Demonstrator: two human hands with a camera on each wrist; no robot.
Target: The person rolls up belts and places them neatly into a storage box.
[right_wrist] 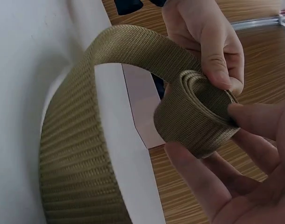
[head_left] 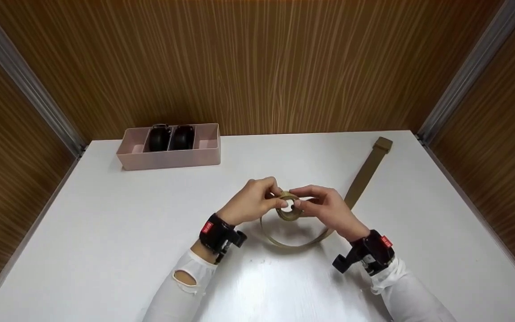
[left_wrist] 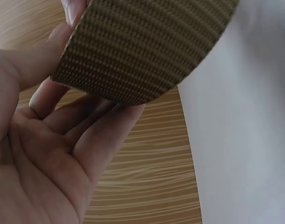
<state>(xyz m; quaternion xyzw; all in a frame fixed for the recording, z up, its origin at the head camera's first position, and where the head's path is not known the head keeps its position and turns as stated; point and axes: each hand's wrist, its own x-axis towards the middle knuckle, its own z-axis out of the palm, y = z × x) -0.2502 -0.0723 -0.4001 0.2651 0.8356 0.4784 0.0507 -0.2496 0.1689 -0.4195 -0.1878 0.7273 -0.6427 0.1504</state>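
Observation:
A khaki woven webbing belt (head_left: 366, 175) is partly wound into a small coil, which stays raised above the white table. My left hand (head_left: 252, 200) pinches one side of the coil between thumb and fingers. On the opposite side, my right hand (head_left: 330, 209) holds the coil, its thumb at the inner rim and its fingers against the outside. Several layers of webbing (right_wrist: 194, 123) show in the right wrist view. From the coil the strap drops in a loose loop, passes below my right hand and runs to the back right, ending in a squarish tip (head_left: 383, 144).
A pink divided box (head_left: 172, 160) stands at the back left of the white table (head_left: 105, 232). Two black rounded items (head_left: 159, 138) sit in its middle compartments. Wood-grain panels (head_left: 257, 67) rise at the back and both sides.

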